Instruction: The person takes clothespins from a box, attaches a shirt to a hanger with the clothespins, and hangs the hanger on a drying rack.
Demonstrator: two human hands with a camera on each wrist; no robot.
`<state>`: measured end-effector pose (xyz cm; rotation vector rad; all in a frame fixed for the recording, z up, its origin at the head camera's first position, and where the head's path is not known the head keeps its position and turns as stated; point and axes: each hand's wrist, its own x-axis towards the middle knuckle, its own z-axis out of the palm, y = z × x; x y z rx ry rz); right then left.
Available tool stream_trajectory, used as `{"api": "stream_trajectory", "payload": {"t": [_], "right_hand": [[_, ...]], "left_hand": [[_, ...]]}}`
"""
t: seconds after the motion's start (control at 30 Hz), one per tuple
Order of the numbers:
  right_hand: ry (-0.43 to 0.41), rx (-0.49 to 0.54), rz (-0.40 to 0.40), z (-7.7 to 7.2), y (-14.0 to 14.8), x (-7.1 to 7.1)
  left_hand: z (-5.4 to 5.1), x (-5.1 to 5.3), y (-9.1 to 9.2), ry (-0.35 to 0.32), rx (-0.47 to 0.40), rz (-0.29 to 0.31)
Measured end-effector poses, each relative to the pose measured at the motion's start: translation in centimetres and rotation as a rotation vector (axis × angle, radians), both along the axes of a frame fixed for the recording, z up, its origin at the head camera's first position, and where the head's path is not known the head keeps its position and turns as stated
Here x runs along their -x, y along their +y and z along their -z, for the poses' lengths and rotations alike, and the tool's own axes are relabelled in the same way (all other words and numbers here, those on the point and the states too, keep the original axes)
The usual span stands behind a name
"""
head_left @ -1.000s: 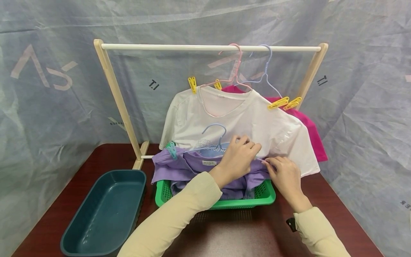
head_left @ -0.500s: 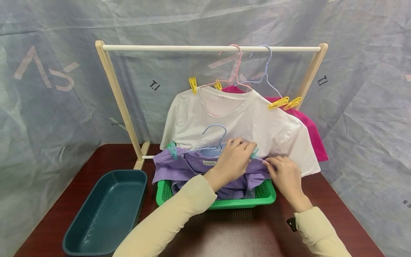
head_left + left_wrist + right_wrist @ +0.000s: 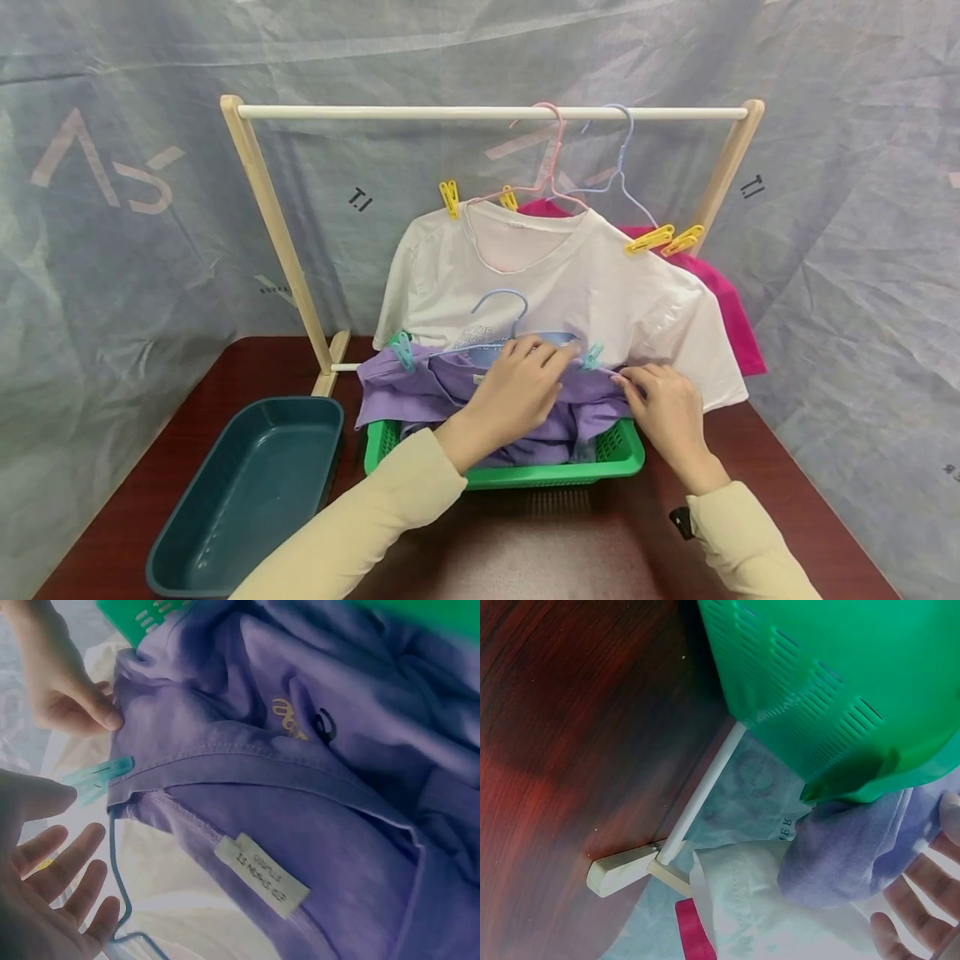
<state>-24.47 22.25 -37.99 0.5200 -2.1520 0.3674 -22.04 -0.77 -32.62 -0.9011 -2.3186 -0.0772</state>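
Observation:
A purple shirt (image 3: 397, 387) lies over a green basket (image 3: 525, 477), with a blue hanger (image 3: 517, 312) set in its neck opening. Two teal clothespins clamp its shoulders, one on the left (image 3: 402, 350) and one on the right (image 3: 592, 357). My left hand (image 3: 510, 392) is beside the right clothespin; in the left wrist view its fingers (image 3: 82, 855) are spread and hold nothing. Between thumb and fingers, my right hand (image 3: 667, 408) pinches the shirt's right shoulder edge. Its fingertips are partly cut off in the right wrist view.
Behind stands a wooden rack (image 3: 277, 225) with a white rail (image 3: 360, 112). A white shirt (image 3: 540, 275) and a magenta garment (image 3: 727, 308) hang there on hangers, with several yellow clothespins (image 3: 649, 240). A dark teal tub (image 3: 255, 492) sits at left on the table (image 3: 540, 550).
My left hand has let go of the right teal clothespin and moved left and slightly down, leaving it clamped on the shoulder. My right hand has kept its grip.

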Motion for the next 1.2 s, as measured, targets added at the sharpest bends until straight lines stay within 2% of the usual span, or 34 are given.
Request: {"api": "stream_trajectory", "payload": {"t": [0.23,0.47,0.6,0.77,1.0,1.1,1.2], "right_hand": [[-0.014,-0.003,0.013,0.0,0.0,0.1],[-0.018,-0.004,0.018,0.0,0.1,0.2],[-0.006,-0.004,0.009,0.0,0.1,0.2],[-0.009,-0.005,0.007,0.0,0.1,0.2],[-0.015,-0.001,0.012,0.0,0.1,0.1],[-0.015,0.000,0.009,0.0,0.1,0.1],[-0.011,0.000,0.006,0.1,0.0,0.2]], "left_hand": [[0.6,-1.5,-3.1,-0.055,-0.042,0.012],[1.4,-2.1,-6.7,-0.075,-0.141,-0.006],[1.3,-2.5,-8.8,-0.101,-0.185,-0.050],[1.2,-2.8,-11.8,-0.093,-0.242,-0.117],[1.6,-2.2,-16.0,-0.051,-0.314,-0.222],[2.0,-2.0,-17.5,-0.063,-0.325,-0.272],[2.6,-1.6,-18.6,-0.108,-0.315,-0.320]]}}
